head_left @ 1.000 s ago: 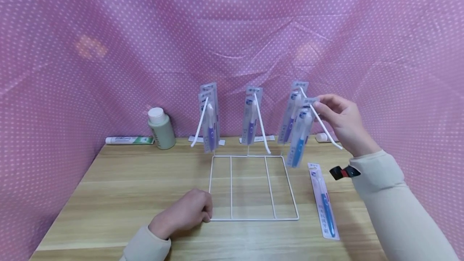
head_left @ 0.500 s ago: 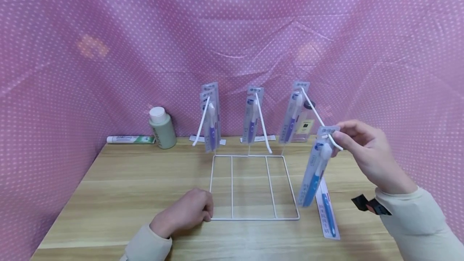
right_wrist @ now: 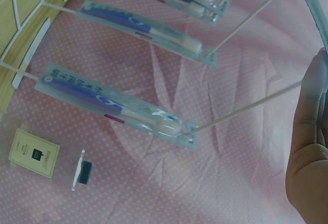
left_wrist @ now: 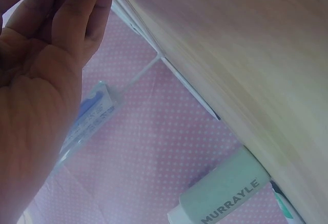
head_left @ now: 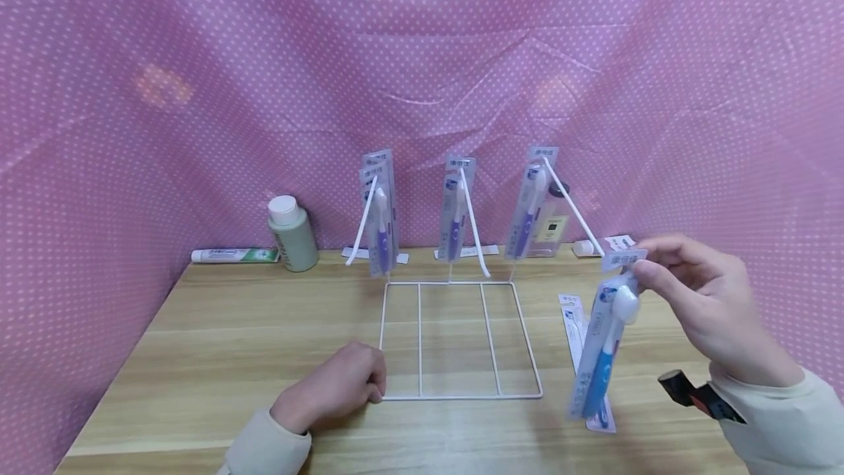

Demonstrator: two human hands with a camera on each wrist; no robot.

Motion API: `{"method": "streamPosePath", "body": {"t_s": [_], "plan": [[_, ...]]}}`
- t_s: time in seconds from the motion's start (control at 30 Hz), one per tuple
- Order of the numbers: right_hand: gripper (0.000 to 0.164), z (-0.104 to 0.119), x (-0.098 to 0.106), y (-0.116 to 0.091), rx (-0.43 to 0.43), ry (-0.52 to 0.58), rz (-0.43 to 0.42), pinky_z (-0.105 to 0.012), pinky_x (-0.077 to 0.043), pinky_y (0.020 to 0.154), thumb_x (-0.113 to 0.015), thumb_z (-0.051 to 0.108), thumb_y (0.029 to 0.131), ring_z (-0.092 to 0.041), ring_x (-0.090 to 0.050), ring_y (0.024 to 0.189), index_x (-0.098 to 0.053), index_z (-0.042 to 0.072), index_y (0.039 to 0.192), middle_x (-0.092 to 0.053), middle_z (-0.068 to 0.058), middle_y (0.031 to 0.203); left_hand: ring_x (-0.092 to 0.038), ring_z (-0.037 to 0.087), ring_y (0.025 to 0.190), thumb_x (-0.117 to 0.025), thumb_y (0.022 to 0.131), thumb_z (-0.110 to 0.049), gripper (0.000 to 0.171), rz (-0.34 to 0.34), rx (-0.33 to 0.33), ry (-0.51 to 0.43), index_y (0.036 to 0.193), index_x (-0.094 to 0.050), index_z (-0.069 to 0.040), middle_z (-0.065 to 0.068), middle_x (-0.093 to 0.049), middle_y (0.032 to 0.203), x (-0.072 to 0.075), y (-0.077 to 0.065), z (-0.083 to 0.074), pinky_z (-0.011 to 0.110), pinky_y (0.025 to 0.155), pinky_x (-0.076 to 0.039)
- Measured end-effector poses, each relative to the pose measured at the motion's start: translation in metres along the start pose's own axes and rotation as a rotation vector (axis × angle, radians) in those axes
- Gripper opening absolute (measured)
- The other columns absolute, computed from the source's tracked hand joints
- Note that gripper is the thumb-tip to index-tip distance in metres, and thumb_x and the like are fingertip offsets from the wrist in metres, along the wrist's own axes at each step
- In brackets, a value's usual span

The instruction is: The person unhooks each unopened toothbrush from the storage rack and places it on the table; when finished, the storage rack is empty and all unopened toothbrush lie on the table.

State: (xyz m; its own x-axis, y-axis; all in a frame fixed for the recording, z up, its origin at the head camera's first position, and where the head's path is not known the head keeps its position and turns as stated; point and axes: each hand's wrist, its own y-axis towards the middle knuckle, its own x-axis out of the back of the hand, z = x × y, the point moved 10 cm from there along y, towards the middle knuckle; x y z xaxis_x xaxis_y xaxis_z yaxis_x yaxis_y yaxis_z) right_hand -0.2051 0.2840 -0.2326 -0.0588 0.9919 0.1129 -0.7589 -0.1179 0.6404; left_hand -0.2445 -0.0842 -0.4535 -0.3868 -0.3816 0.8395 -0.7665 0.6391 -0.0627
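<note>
Right fingers (head_left: 672, 248) are pinching the blue pack (head_left: 603, 350) by its top edge, near the right hook (head_left: 574, 206) above the desk (head_left: 264, 358), presumably handling light, stiffish, slick, best held there; left fingers (head_left: 374, 372) are gripping the rack (head_left: 461, 397).

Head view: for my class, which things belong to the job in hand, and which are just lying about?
Likely the job's: blue toothbrush, right hand holding it, rack, left hand at its corner, purple toothbrushes hung up, flat-lying toothbrush.

Likely just lying about: green bottle, tube beside it, clear bottle, far-right tube.
</note>
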Motion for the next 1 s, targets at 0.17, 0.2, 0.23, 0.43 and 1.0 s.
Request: {"method": "streamPosePath", "body": {"t_s": [0.17, 0.2, 0.23, 0.43, 1.0], "plan": [[0.025, 0.001, 0.014, 0.000, -0.020, -0.027, 0.004, -0.017, -0.058, 0.078, -0.054, -0.024, 0.096, -0.009, -0.072, 0.078, -0.067, -0.014, 0.114, -0.077, -0.005, 0.089, -0.054, 0.000, 0.070, -0.081, 0.082, 0.003, 0.027, -0.003, 0.008, 0.009, 0.070, -0.070, -0.019, -0.013, -0.059, 0.074, -0.003, -0.003, -0.002, 0.023, 0.068, -0.051], [0.024, -0.002, 0.019, 0.000, -0.042, -0.050, 0.004, -0.017, -0.058, 0.077, -0.054, -0.022, 0.097, -0.009, -0.072, 0.078, -0.067, -0.013, 0.114, -0.076, -0.005, 0.089, -0.054, 0.000, 0.070, -0.080, 0.083, 0.003, 0.027, -0.002, 0.012, 0.011, 0.070, -0.070, -0.019, -0.014, -0.059, 0.074, -0.004, -0.003, -0.002, 0.023, 0.068, -0.051], [0.023, -0.007, 0.024, -0.001, -0.076, -0.076, 0.000, -0.017, -0.058, 0.076, -0.055, -0.020, 0.098, -0.009, -0.071, 0.078, -0.068, -0.011, 0.114, -0.076, -0.004, 0.089, -0.054, 0.000, 0.070, -0.080, 0.083, 0.003, 0.027, -0.003, 0.016, 0.011, 0.070, -0.070, -0.019, -0.014, -0.059, 0.074, -0.005, -0.004, -0.003, 0.023, 0.068, -0.051], [0.018, -0.069, 0.065, -0.011, -0.387, -0.196, 0.002, -0.018, -0.057, 0.074, -0.062, 0.004, 0.106, -0.011, -0.070, 0.077, -0.068, 0.002, 0.123, -0.074, 0.001, 0.094, -0.054, 0.001, 0.071, -0.080, 0.083, 0.002, 0.027, -0.014, 0.029, 0.011, 0.070, -0.070, -0.019, -0.013, -0.060, 0.074, -0.007, -0.007, -0.007, 0.023, 0.069, -0.051], [0.051, -0.253, 0.117, -0.042, -0.838, -0.426, 0.283, -0.028, -0.061, 0.079, -0.049, 0.026, 0.113, -0.006, -0.065, 0.086, -0.049, -0.018, 0.139, -0.065, 0.003, 0.101, -0.054, 0.001, 0.071, -0.080, 0.083, 0.004, 0.028, -0.022, 0.024, 0.015, 0.070, -0.070, -0.018, -0.013, -0.060, 0.074, -0.010, -0.005, -0.009, 0.023, 0.069, -0.051]]}}
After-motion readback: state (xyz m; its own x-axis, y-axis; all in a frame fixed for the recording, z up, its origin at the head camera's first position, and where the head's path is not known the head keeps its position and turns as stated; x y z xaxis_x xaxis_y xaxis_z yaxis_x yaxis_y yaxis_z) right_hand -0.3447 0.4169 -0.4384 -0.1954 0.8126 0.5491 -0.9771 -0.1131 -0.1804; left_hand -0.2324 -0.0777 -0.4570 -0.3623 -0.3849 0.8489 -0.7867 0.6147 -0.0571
